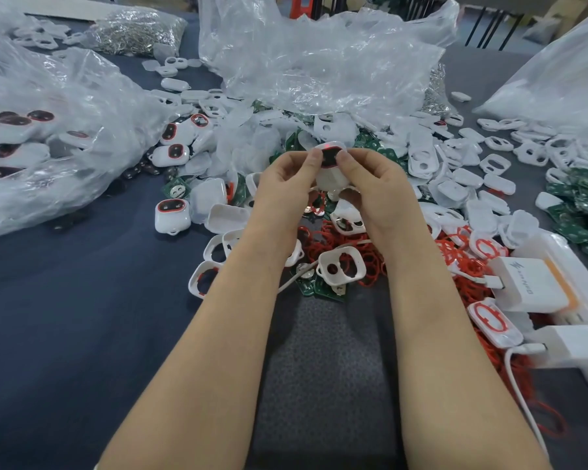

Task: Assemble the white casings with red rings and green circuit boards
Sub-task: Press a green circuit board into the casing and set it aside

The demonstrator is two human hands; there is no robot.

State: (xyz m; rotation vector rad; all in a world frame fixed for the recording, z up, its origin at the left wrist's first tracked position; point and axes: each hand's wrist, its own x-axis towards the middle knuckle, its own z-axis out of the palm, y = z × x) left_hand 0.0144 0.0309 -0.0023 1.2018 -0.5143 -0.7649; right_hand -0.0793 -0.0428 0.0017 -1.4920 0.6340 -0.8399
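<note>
A dark table (82, 300) carries everything, with crumpled clear plastic bags (313, 62) heaped across its far side. One bag at the left (48, 157) holds finished white units with dark, red-rimmed windows. A wide scatter of empty white casings (462, 178) runs across the middle and right, mixed with green circuit boards (580, 205). Nearer, a tangle of red rings (336, 245) lies beneath the wrists, beside white charger blocks (530, 283) at the right. Above that pile, the left hand (285, 188) and right hand (377, 184) together pinch 1 white casing (329, 164), both thumbs pressing on its dark, red-edged face.
</note>
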